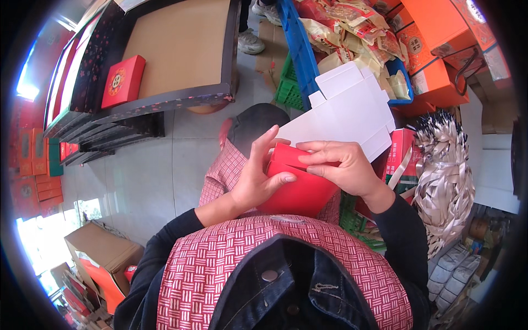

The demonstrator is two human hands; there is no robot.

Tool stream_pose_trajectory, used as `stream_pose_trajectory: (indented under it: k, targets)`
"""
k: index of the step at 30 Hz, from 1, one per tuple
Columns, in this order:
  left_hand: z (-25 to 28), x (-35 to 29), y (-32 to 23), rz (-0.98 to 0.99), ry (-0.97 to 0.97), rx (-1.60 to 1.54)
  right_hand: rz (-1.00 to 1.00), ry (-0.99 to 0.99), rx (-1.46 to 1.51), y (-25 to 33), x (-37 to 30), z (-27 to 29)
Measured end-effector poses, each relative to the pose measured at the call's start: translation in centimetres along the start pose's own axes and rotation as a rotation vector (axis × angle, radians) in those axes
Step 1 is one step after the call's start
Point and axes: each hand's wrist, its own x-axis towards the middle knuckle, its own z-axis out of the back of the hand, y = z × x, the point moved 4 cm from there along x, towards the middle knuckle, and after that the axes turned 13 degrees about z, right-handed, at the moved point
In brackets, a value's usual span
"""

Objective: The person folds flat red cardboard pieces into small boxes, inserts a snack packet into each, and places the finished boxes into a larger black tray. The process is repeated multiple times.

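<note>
A red cardboard box (300, 192) stands in front of my apron, its top flaps partly raised. Along its left side, my left hand (254, 175) grips it, the thumb lying across the near top edge and the fingers reaching up behind the far corner. My right hand (347, 166) pinches the flap at the box's top right between thumb and fingers. Just beyond both hands lies a flat white cardboard blank (344, 113) with cut tabs. The inside of the box is hidden from view.
A blue crate (300, 41) full of wrapped packets is at the far right, beside orange boxes (418, 49). A bundle of beige ribbon handles (445, 181) stands to the right. At far left, a dark-rimmed tray (228, 60) holds a red gift box (124, 81).
</note>
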Motion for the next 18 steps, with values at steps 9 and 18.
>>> stream_pose_trajectory:
  k: [9, 18]
  targets:
    - [0.1, -0.2, -1.2, -0.131, -0.008, 0.336, -0.024, 0.015, -0.047, -0.6, 0.5, -0.4]
    - [1.2, 0.8, -2.1, 0.052, 0.131, 0.146, -0.34, 0.053, 0.311, -2.6, 1.5, 0.1]
